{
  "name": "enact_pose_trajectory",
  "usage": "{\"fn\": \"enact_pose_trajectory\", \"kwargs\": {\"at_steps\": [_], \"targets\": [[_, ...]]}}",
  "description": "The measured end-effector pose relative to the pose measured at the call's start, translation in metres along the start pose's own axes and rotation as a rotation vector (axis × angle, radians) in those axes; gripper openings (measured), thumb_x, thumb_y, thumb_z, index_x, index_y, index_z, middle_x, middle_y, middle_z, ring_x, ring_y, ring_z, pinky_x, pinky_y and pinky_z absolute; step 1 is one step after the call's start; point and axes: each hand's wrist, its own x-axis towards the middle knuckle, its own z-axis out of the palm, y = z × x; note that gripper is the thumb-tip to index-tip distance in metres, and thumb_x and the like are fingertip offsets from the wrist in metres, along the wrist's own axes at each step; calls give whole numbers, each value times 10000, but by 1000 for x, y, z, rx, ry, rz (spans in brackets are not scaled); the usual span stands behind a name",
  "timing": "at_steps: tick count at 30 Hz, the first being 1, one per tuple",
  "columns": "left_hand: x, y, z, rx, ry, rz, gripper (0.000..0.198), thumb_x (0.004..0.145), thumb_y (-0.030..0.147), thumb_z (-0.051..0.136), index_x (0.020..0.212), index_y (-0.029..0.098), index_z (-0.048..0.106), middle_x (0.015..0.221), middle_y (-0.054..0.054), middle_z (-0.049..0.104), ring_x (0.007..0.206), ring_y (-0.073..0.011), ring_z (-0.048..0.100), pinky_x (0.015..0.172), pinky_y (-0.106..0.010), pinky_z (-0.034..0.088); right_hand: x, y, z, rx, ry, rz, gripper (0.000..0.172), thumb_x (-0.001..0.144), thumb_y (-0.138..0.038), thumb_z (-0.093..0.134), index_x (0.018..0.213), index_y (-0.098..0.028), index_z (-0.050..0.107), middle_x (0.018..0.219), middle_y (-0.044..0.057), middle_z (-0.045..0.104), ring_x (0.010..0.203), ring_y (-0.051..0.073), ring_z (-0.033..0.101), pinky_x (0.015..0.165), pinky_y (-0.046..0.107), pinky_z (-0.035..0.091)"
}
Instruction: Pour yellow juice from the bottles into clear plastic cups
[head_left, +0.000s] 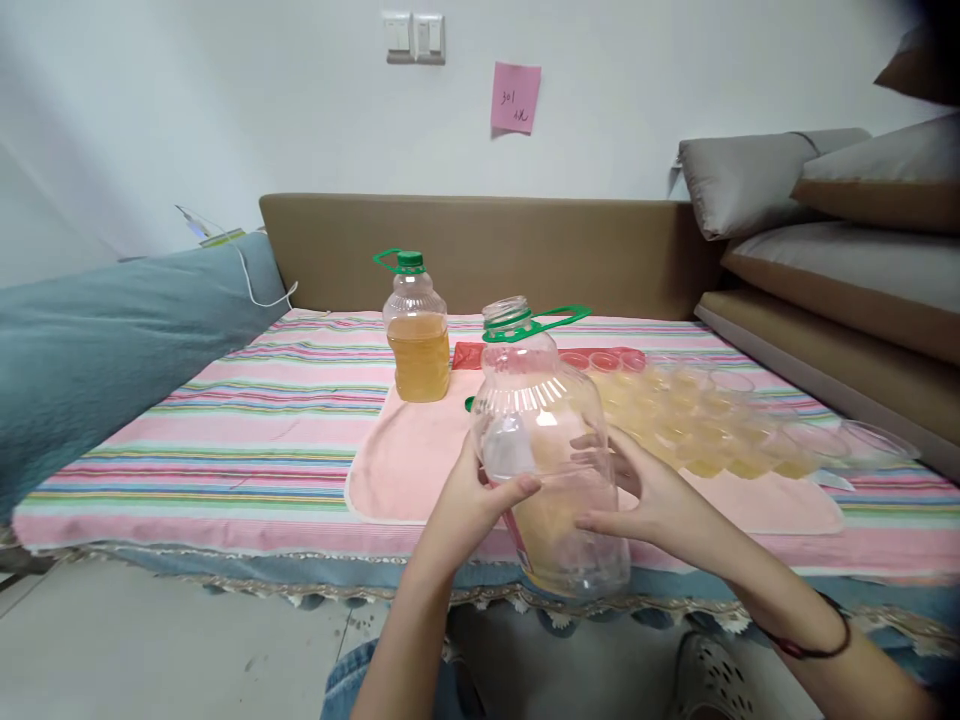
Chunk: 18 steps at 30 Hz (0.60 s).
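Observation:
Between my two hands is a large clear plastic jug, slightly tilted, with an uncapped mouth and a green carry ring at its neck. My left hand grips its left side, thumb across the front. On the jug's right side, my right hand curves round with its thumb in front and fingers behind. A green cap lies behind the jug, mostly hidden. Right of it stand several clear plastic cups of pale yellow liquid, packed close together.
A capped jug with yellow liquid stands left on the pink mat. Red packaging lies behind. The striped cloth covers the seat. Stacked cushions rise at right, a blue armrest at left.

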Motion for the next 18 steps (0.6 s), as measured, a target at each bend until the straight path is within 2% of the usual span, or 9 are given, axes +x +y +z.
{"fn": "enact_pose_trajectory", "kwargs": {"at_steps": [6, 11, 15, 18], "targets": [[3, 2, -32, -11, 327, 78, 665, 671, 323, 773, 1273, 219, 510, 1349, -124, 592, 1199, -258, 593, 989, -371, 490, 58, 0, 57, 251, -24, -101, 907, 476, -342, 919, 1283, -261, 512, 1276, 105, 618, 1227, 313, 575, 1056, 507, 461], [11, -2, -46, -33, 622, 74, 581, 790, 428, 687, 1280, 199, 476, 1422, -136, 513, 1308, -249, 502, 1093, -399, 397, 109, 11, 112, 439, -39, -187, 976, 429, -365, 936, 1285, -245, 482, 1327, 115, 569, 1231, 300, 564, 1064, 492, 451], [13, -3, -51, -27, 749, -8, 489, 857, 449, 608, 1275, 230, 480, 1467, -104, 464, 1361, -233, 444, 1126, -389, 359, 138, 21, 145, 497, -41, -242, 995, 431, -401, 931, 1301, -244, 473, 1385, 133, 534, 1272, 316, 536, 1056, 500, 458], [14, -4, -51, 0, 808, 2, 566, 861, 429, 609, 1352, 242, 399, 1511, -106, 407, 1390, -227, 408, 1144, -382, 338, 147, 25, 161, 510, -46, -278, 983, 458, -403, 920, 1318, -253, 467, 1405, 122, 528, 1293, 304, 521, 1072, 488, 445]]}}
